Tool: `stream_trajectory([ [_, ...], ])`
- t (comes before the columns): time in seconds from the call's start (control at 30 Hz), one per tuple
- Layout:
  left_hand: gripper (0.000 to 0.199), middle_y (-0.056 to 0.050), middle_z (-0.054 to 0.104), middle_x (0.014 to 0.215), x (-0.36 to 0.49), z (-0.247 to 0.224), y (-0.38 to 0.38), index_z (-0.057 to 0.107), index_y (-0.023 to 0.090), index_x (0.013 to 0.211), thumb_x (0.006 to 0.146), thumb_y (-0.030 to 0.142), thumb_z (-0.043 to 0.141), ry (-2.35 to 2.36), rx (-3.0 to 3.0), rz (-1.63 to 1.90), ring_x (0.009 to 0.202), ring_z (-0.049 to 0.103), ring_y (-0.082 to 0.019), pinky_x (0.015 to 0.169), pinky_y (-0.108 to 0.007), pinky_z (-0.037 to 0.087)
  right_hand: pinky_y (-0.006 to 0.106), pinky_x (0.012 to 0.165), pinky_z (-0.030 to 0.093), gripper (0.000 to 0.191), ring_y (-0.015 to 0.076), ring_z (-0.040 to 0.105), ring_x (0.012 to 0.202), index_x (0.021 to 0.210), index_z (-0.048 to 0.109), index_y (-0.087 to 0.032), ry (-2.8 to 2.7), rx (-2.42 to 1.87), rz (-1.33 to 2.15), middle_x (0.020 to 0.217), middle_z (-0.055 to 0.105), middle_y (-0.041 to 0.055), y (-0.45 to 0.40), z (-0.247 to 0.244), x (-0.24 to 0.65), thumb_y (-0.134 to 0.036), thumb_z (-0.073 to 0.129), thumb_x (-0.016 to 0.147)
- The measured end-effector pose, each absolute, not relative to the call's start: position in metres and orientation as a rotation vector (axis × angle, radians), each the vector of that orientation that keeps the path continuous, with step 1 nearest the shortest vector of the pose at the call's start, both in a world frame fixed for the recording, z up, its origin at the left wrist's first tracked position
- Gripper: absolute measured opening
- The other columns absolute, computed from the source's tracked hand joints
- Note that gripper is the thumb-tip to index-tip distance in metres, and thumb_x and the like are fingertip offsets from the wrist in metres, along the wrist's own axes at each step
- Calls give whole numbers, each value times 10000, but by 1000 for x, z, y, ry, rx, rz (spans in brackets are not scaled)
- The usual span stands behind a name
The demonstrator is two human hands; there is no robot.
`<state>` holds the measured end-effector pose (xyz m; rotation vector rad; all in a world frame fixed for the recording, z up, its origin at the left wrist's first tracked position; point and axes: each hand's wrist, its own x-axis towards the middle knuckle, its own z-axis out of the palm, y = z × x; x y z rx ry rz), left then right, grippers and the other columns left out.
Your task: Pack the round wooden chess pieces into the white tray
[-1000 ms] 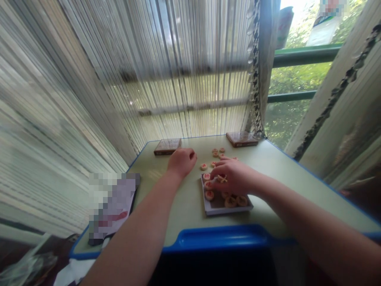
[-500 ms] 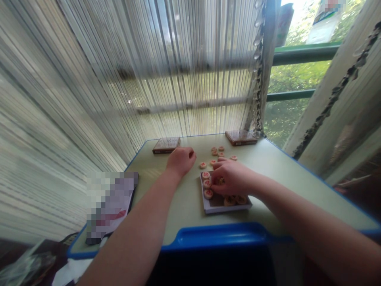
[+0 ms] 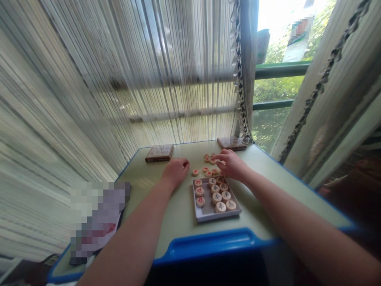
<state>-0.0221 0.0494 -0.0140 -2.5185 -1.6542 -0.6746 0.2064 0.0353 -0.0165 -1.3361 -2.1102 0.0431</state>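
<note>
My right hand (image 3: pixel 230 163) is held over the loose xiangqi pieces just beyond the box, fingers stretched forward and apart. Its fingertips are close to a red-marked piece (image 3: pixel 212 161); I cannot tell whether they touch it. My left hand (image 3: pixel 176 173) rests on the table left of the pieces, fingers curled in; whatever may be inside is hidden. Nearer to me lies a shallow open box (image 3: pixel 206 217). Three red-marked pieces (image 3: pixel 199 192) line its left side, and several dark-marked pieces (image 3: pixel 217 197) fill two columns on its right. A separate red piece (image 3: pixel 195 172) sits between my hands.
Two flat brown boxes lie at the far side of the table (image 3: pixel 256 206), one at the left (image 3: pixel 160 153) and one at the right (image 3: pixel 232 143). A dark-edged flat object (image 3: pixel 102 218), partly blurred out, is at the left edge. String curtains (image 3: pixel 178 59) hang behind.
My right hand has moved out of the box, forward to the loose pieces, uncovering the dark-marked ones. My left hand stays curled in place. The view has turned slightly right and up.
</note>
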Motion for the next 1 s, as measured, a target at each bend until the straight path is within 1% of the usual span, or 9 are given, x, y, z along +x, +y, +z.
stream_trajectory([
  [0.13,280,-70,685,857,-20,-17,48,677,155,877,804,291,444,-1692,-2662,-760,763,599,-178,719,-278,436,328,812,401,284,196,507,829,894,723,-250,-2130,-1449,105,844,568,60,45,-24,213,-145,520,727],
  [0.3,312,-60,658,851,-19,-21,50,690,171,867,770,398,499,-1718,-2794,-748,717,573,-161,641,-258,422,288,776,432,292,171,552,776,966,696,-197,-2016,-1546,167,891,581,74,58,-33,218,-174,503,748],
  [0.47,352,-61,664,862,-17,-22,57,692,182,856,785,449,473,-1735,-2795,-685,762,574,-176,658,-265,413,311,862,426,325,198,566,915,1066,654,-180,-1947,-1508,162,1030,595,107,69,-43,220,-207,525,769],
  [0.6,317,-63,678,891,-15,-22,60,688,184,884,811,355,431,-1788,-2753,-674,830,585,-192,734,-285,418,357,892,407,224,209,559,926,913,709,-222,-2052,-1419,135,983,633,71,72,-45,217,-260,530,784],
  [0.7,300,-53,663,972,-16,-22,60,685,201,948,764,243,452,-1821,-2791,-704,868,585,-184,777,-282,421,343,881,416,253,217,558,930,955,701,-204,-2041,-1442,130,974,636,79,71,-44,217,-291,543,778],
  [0.77,307,-43,645,987,-17,-21,59,686,225,970,733,261,495,-1818,-2842,-687,811,588,-175,741,-279,434,336,881,416,276,217,559,933,996,690,-204,-2041,-1435,129,997,632,81,70,-43,217,-292,541,780],
  [0.83,310,-39,628,985,-19,-21,59,691,241,971,715,314,532,-1785,-2896,-660,752,583,-163,710,-279,442,326,860,425,260,209,568,905,971,699,-215,-2066,-1420,139,986,635,76,68,-42,218,-286,530,787],
  [0.9,321,-42,618,975,-22,-20,58,694,235,971,710,347,545,-1732,-2950,-657,746,579,-158,715,-276,446,318,825,440,252,206,576,878,948,706,-211,-2075,-1428,145,963,639,80,67,-41,219,-289,527,790],
  [1.0,344,-53,612,954,-24,-18,58,690,201,989,698,326,556,-1699,-3012,-678,774,577,-158,734,-267,450,333,831,437,283,215,575,885,1001,690,-204,-2101,-1423,130,976,638,93,64,-40,218,-309,528,794],
])
